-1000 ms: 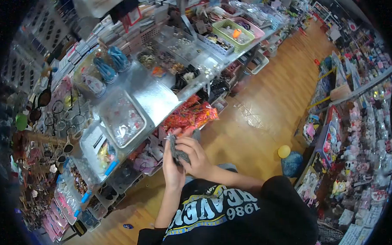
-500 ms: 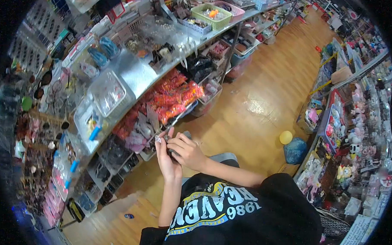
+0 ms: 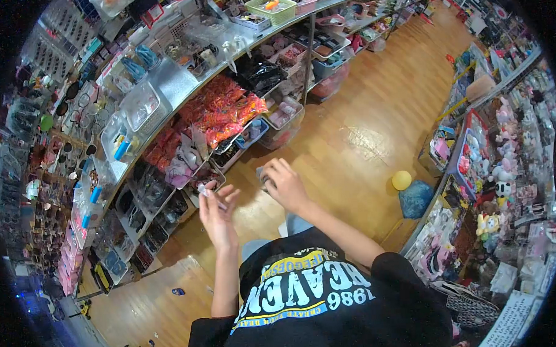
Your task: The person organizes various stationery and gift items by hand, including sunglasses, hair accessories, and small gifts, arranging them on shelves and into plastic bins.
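My left hand [image 3: 217, 219] is palm up with its fingers partly spread. A small pale, shiny piece [image 3: 203, 190] sits at its thumb and fingertips, too small to name. To the right, my right hand [image 3: 284, 184] curls its fingers around a small dark grey object [image 3: 261, 173], mostly hidden by the fingers. The two hands are apart, above the wooden floor. Nearest to my left hand, on the lower shelf, are pink and grey packaged goods [image 3: 181, 168] and a heap of red-orange packets [image 3: 217, 111].
A long metal shelf [image 3: 175, 76] with baskets and trays runs along the left. On the right, a rack of plush toys and small packages [image 3: 489, 224] lines the aisle. A yellow ball [image 3: 401, 180] and a blue bundle [image 3: 417, 200] are beside it on the floor [image 3: 351, 152].
My hands were together and have separated. The left hand has moved left with its fingers spreading, while the right has shifted right and up, still holding the dark grey object.
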A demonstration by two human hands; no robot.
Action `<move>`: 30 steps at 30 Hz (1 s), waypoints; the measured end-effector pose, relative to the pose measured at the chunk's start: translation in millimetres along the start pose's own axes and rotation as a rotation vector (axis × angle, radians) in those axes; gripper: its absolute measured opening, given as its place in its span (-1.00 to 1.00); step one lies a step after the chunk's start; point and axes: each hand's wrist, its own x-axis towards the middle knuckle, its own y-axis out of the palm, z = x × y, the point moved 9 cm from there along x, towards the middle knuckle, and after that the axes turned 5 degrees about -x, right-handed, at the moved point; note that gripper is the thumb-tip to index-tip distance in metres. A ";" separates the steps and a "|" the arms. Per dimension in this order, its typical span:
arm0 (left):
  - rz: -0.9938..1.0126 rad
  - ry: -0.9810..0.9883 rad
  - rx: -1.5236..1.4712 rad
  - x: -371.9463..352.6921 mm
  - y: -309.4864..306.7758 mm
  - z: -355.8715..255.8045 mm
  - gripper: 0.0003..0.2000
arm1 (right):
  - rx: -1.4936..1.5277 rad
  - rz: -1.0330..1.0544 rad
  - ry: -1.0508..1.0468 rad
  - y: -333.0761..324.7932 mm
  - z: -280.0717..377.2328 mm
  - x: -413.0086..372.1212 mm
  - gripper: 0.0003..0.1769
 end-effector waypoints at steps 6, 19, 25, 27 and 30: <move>0.061 -0.055 -0.091 12.9 46.6 25.3 -0.67 | 0.235 -0.210 -0.199 -55.3 58.8 31.0 -0.66; 0.437 -0.182 0.510 11.7 191.5 95.3 -0.69 | 0.008 -0.178 -0.387 -112.1 -57.5 86.7 -0.89; 0.449 -0.023 0.497 0.8 207.3 93.6 -0.75 | 0.687 0.020 0.356 -109.1 -176.0 127.1 -0.73; 0.249 -0.049 0.501 16.3 175.5 91.4 -0.79 | 0.808 0.374 0.290 -91.2 -148.2 119.4 -0.72; 0.135 0.010 0.584 23.5 162.2 72.3 -0.82 | 0.551 0.466 -0.088 -98.8 -83.6 107.4 -0.68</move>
